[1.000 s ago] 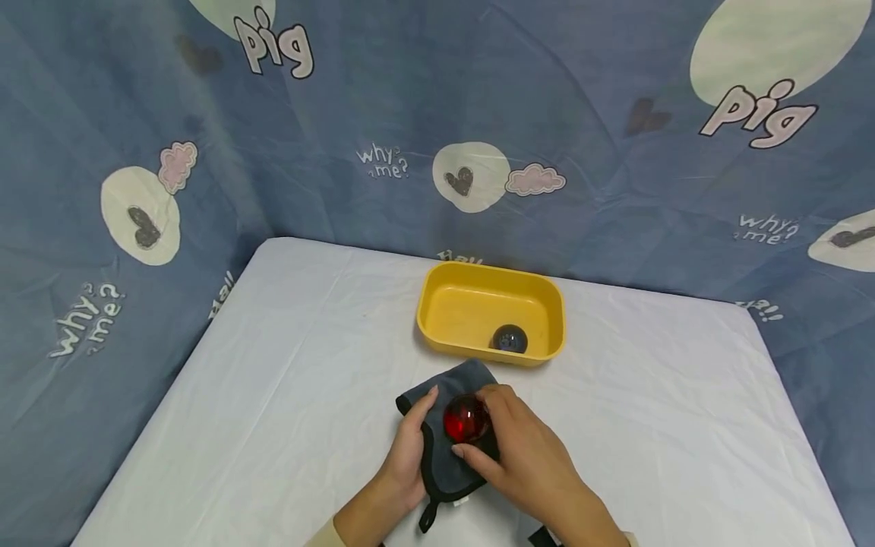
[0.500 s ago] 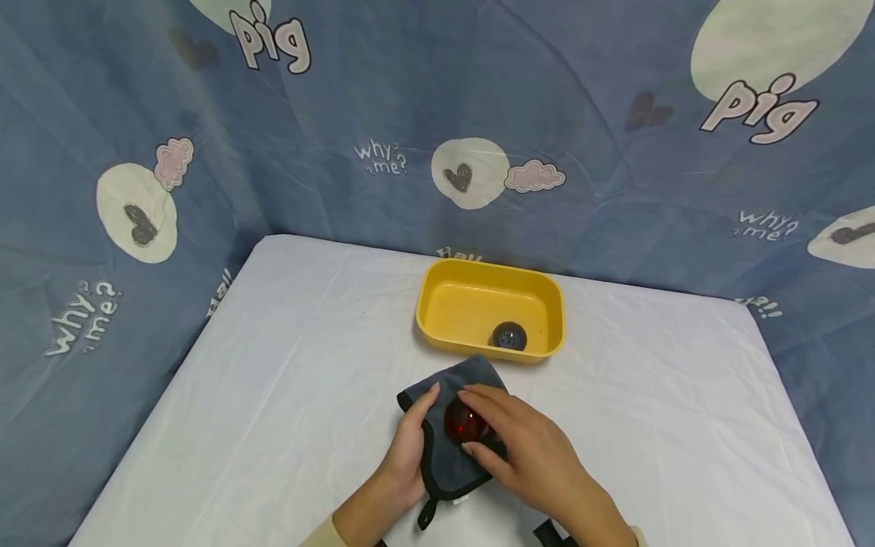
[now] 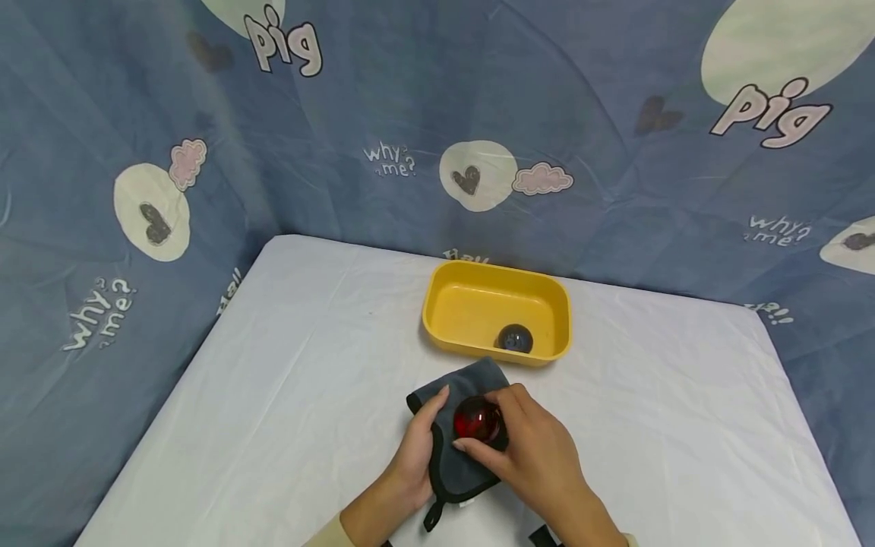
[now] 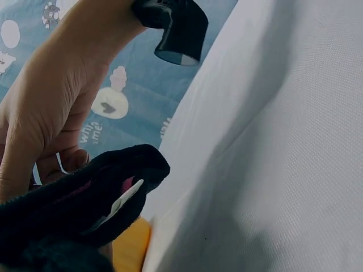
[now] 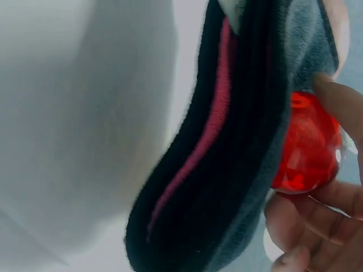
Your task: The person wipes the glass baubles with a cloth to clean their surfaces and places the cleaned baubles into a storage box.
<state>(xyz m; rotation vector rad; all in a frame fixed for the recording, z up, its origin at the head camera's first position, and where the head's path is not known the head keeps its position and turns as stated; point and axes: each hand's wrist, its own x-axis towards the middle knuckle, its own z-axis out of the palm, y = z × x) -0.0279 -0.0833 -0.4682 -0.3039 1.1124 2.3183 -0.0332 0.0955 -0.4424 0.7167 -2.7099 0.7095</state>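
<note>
A folded grey cloth (image 3: 459,463) with black edging and a hanging loop is held in my left hand (image 3: 412,460), its thumb lying over the near left edge. Against the cloth's upper face sits a clear red ball (image 3: 475,418), pinched between the thumb and fingers of my right hand (image 3: 536,448). In the right wrist view the red ball (image 5: 309,147) touches the cloth (image 5: 244,170), and a pink layer shows between the folds. The left wrist view catches the cloth (image 4: 85,198) edge-on with a white tag; most left fingers are hidden beneath it.
Beyond the hands stands a yellow tray (image 3: 437,292) holding a dark grey ball (image 3: 516,339) near its front right side. Everything is over a white-covered table (image 3: 328,365). A blue printed curtain (image 3: 383,205) rises behind and along the left.
The right fingers have shifted on the red ball, reaching over its top half a second ago and now back at its right side. The left hand still holds the cloth.
</note>
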